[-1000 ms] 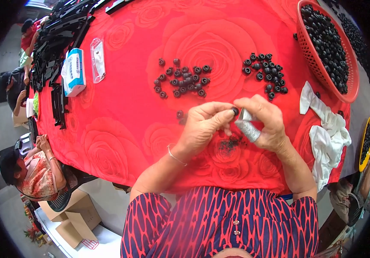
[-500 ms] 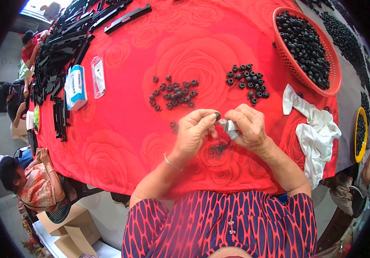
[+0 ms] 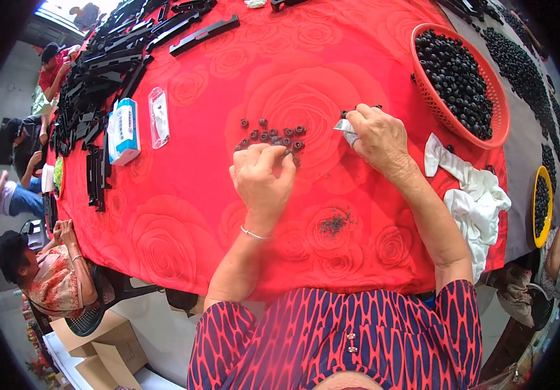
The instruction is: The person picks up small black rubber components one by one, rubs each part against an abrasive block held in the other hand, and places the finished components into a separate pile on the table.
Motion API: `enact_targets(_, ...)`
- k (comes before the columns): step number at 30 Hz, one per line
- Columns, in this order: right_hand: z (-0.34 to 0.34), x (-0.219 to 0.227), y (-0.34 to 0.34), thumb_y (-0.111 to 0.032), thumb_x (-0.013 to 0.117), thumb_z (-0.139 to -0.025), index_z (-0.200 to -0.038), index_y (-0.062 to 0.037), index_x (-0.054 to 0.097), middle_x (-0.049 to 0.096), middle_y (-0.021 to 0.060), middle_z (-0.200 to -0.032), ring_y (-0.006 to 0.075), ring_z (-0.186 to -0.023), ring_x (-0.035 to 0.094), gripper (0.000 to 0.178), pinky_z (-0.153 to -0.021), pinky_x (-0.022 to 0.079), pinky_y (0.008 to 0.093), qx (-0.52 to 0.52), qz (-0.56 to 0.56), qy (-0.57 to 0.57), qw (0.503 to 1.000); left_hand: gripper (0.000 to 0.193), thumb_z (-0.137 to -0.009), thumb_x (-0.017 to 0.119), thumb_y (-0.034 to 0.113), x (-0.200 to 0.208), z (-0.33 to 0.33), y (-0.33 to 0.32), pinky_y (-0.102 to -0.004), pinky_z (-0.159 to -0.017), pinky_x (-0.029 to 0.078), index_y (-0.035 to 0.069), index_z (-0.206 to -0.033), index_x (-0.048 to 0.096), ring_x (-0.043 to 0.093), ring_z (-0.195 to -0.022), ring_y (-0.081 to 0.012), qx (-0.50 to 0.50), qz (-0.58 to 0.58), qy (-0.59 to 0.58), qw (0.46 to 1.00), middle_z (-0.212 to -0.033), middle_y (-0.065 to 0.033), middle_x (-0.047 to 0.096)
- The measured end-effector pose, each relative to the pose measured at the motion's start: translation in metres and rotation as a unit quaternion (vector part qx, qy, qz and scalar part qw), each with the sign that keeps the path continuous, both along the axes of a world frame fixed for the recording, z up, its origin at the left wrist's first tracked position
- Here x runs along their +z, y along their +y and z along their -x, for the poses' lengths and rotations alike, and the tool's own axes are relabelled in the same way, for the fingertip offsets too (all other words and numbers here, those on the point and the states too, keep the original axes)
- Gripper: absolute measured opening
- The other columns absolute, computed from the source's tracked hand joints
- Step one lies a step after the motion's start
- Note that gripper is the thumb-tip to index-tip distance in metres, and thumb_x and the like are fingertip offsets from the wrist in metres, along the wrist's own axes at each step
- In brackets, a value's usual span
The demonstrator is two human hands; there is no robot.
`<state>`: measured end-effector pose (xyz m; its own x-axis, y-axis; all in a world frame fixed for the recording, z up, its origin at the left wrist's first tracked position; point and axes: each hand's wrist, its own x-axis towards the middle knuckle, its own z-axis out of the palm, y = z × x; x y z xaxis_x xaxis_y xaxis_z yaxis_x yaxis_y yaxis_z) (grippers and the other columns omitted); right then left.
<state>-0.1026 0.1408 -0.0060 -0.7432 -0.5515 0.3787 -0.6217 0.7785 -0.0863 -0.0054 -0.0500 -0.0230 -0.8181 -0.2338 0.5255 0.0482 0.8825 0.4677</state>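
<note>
Right grip [image 3: 377, 138] pinches a shiny, tapered silver piece [image 3: 345, 127] pointing left, crosswise; left grip [image 3: 263, 179], at round black knobs [image 3: 263, 136]: cannot tell.

I see a red rose-patterned cloth [image 3: 150, 260] over the big table, a grey-covered surface [image 3: 517, 224] beside it at three o'clock, bright light [image 3: 105, 6] toward eleven, a dark chair [image 3: 86, 323] at eight, pale floor [image 3: 168, 333] at seven.

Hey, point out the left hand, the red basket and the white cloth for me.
Left hand [image 3: 263, 177], head view: back of the hand.
Red basket [image 3: 502, 116], head view: right side of its wall.
White cloth [image 3: 471, 211], head view: its crumpled lower part.
</note>
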Motion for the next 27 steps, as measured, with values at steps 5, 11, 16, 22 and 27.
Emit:
enact_targets(5, 0.004, -0.002, -0.001, -0.012, 0.063, -0.069, -0.073, -0.0088, 0.056, 0.054, 0.0046, -0.073, 0.0208, -0.07, 0.06, 0.008, -0.056, 0.051, 0.0348, 0.01, -0.036, 0.004, 0.999, 0.029, -0.065, 0.07, 0.013, 0.005, 0.004, 0.004, -0.0361, -0.077, 0.04, 0.011, -0.093, 0.063, 0.051, -0.09, -0.0221, 0.018, 0.028, 0.029, 0.999, -0.086, -0.0045, 0.059)
enact_targets(11, -0.005, -0.011, 0.008, -0.01, 0.065, -0.066, -0.075, -0.0073, 0.054, 0.054, 0.0065, -0.071, 0.0222, -0.066, 0.06, 0.014, -0.053, 0.049, 0.0356, 0.075, 0.021, 0.003, 0.997, 0.015, -0.085, 0.06, 0.001, 0.0, -0.011, 0.024, -0.0169, -0.056, 0.042, 0.0, -0.1, 0.059, 0.052, -0.066, -0.0049, -0.178, -0.375, 0.015, 0.91, -0.087, -0.0025, 0.06)
enact_targets(16, -0.04, 0.005, 0.012, -0.008, 0.068, -0.061, -0.084, -0.006, 0.056, 0.052, 0.0072, -0.067, 0.0233, -0.059, 0.057, 0.026, -0.051, 0.046, 0.034, 0.174, 0.241, -0.052, 0.953, 0.019, -0.092, 0.053, 0.015, 0.003, -0.02, 0.033, -0.0226, -0.054, 0.047, -0.001, -0.101, 0.058, 0.057, -0.066, -0.0102, -0.231, -0.705, -0.211, 0.637, -0.086, -0.0067, 0.062)
enact_targets(22, -0.06, 0.021, 0.007, -0.015, 0.071, -0.065, -0.083, -0.0052, 0.056, 0.05, 0.0064, -0.066, 0.0232, -0.059, 0.055, 0.026, -0.049, 0.045, 0.0339, 0.274, 0.233, -0.11, 0.927, 0.021, -0.09, 0.054, 0.014, -0.002, -0.018, 0.023, -0.0235, -0.054, 0.048, -0.004, -0.1, 0.059, 0.058, -0.064, -0.0122, -0.292, -0.795, -0.259, 0.465, -0.081, -0.008, 0.062)
enact_targets(27, -0.061, 0.014, 0.014, -0.012, 0.071, -0.065, -0.086, -0.0051, 0.057, 0.051, 0.0065, -0.067, 0.0227, -0.061, 0.056, 0.026, -0.051, 0.045, 0.0328, 0.272, 0.257, -0.155, 0.914, 0.025, -0.09, 0.056, 0.014, -0.001, -0.014, 0.013, -0.0233, -0.055, 0.047, -0.004, -0.105, 0.061, 0.057, -0.063, -0.0115, -0.298, -0.728, -0.353, 0.506, -0.079, -0.0063, 0.062)
